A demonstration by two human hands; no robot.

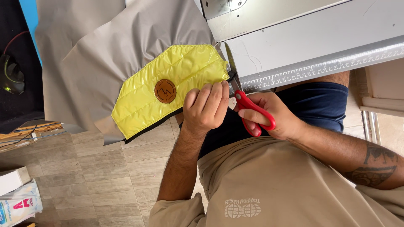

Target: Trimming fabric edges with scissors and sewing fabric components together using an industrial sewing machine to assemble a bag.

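My left hand [205,108] pinches the lower right edge of a yellow quilted panel [176,77] that bears a round brown leather patch [165,91]. The panel has a black trim along its bottom edge and is joined to a large grey fabric [105,50]. In my right hand [275,120] I hold red-handled scissors [252,111]. Their blades point up along the panel's right edge, right beside my left fingertips, at the corner of the white sewing table [303,46].
A ruler strip [320,69] runs along the table's front edge, and a metal machine part [219,7] sits at the top. Below is a tiled floor [105,176]. At the left are a white printed bag [19,206], wooden strips [29,128] and a dark device [10,75].
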